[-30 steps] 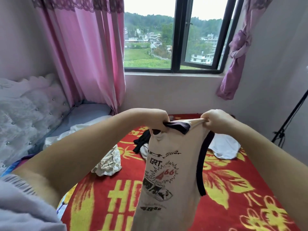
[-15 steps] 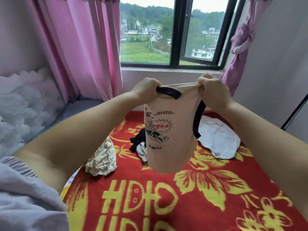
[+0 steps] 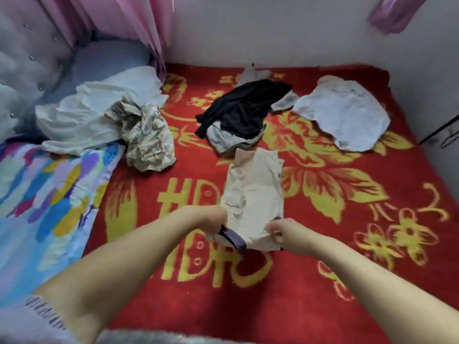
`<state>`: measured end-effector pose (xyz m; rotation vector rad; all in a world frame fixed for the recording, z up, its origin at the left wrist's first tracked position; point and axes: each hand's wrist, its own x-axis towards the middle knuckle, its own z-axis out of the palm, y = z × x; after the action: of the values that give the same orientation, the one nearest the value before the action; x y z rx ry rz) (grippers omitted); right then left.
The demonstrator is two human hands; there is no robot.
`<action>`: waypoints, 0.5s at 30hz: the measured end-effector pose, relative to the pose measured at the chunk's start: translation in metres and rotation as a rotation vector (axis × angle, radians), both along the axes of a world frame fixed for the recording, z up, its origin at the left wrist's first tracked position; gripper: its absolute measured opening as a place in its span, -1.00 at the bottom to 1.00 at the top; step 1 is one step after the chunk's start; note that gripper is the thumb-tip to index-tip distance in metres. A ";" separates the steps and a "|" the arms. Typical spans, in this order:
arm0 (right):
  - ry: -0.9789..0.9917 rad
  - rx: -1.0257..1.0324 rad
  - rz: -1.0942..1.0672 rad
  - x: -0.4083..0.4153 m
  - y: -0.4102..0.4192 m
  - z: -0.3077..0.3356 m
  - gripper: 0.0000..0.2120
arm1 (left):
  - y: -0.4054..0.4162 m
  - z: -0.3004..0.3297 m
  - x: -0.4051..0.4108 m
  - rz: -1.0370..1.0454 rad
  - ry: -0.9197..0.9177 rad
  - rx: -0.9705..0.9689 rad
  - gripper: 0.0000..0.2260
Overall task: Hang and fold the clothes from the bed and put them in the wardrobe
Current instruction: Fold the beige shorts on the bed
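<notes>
Now the cream tank top (image 3: 253, 192) is flat on the red blanket (image 3: 372, 281) at frame centre, print side down; half a second ago it hung in the air in front of the window, so the lay-down step looks done and folding can start. Left hand (image 3: 213, 219) grips the near left shoulder, fingers curled round the dark trim (image 3: 233, 238); right hand (image 3: 279, 230) pinches the near right shoulder, fingers clenched on fabric. Hem points to the far side of the bed, just short of the black garment (image 3: 243, 108), which lies on a grey piece (image 3: 223, 139). Still unsorted: white shirt (image 3: 345, 112) upper right, patterned crumpled garment (image 3: 149, 140) left of centre, and a pale cloth (image 3: 99, 112) behind it, upper left. Colourful quilt (image 3: 42, 194) at left edge. Wardrobe not in view. My read: task is early, one item in fold, at least four left. Top is wrinkled mid-body, probably needs smoothing before the first fold or the crease gets locked in.
</notes>
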<state>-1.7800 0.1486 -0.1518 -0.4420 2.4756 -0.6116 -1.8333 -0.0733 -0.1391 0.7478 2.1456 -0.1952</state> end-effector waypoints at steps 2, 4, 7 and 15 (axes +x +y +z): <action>-0.100 0.030 0.032 0.028 -0.013 -0.059 -0.80 | -0.008 -0.058 0.031 0.006 -0.059 -0.045 -0.92; -0.193 0.029 0.084 0.058 -0.027 -0.108 -0.78 | -0.016 -0.103 0.061 0.009 -0.120 -0.071 -0.86; -0.310 0.006 0.121 0.099 -0.043 -0.159 -0.75 | -0.025 -0.156 0.099 -0.011 -0.231 -0.111 -0.81; -0.695 0.044 0.229 0.130 -0.062 -0.212 -0.72 | -0.053 -0.223 0.140 -0.066 -0.535 -0.239 -0.69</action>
<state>-1.6497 0.0865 -0.3639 -0.4019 1.7471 -0.5056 -1.6935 -0.1261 -0.3619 0.6437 1.5615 -0.2497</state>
